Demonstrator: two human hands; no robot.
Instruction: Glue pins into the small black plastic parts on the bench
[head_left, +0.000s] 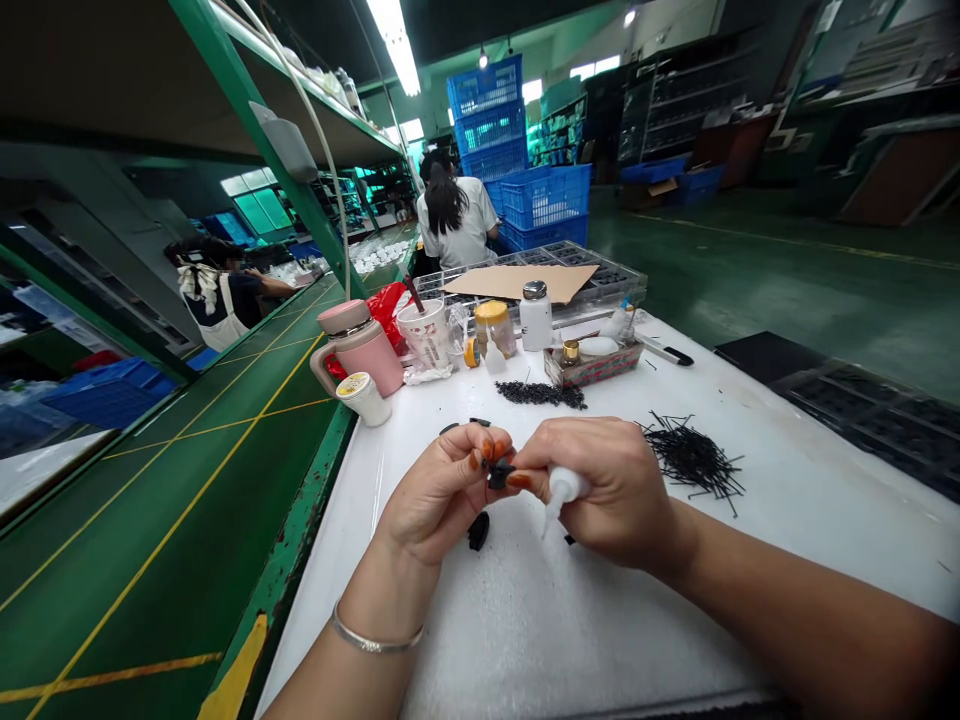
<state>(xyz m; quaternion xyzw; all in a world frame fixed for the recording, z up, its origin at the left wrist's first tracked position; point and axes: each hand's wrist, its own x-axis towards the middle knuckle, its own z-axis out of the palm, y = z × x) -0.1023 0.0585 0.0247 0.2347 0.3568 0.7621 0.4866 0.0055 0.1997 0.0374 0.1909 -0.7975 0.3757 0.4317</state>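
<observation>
Both hands meet above the white table (525, 640). My left hand (450, 485) pinches a small black part (499, 473) between thumb and fingers. The thumb and forefinger of my right hand (607, 490) touch the same part from the right, while its other fingers wrap round a small white bottle (568, 484) with its nozzle pointing down. Below my left hand lies a black piece (478, 531). Beyond the hands is a heap of tiny black parts (541, 394), and a pile of thin black sticks (694, 455) lies to the right.
A pink mug (364, 350), a white tub (364, 398), a cup (426, 335), a white jar (535, 317) and a small box (596, 362) stand at the back. A knife (664, 349) lies at back right. The green belt (225, 440) runs left. Two people sit farther off.
</observation>
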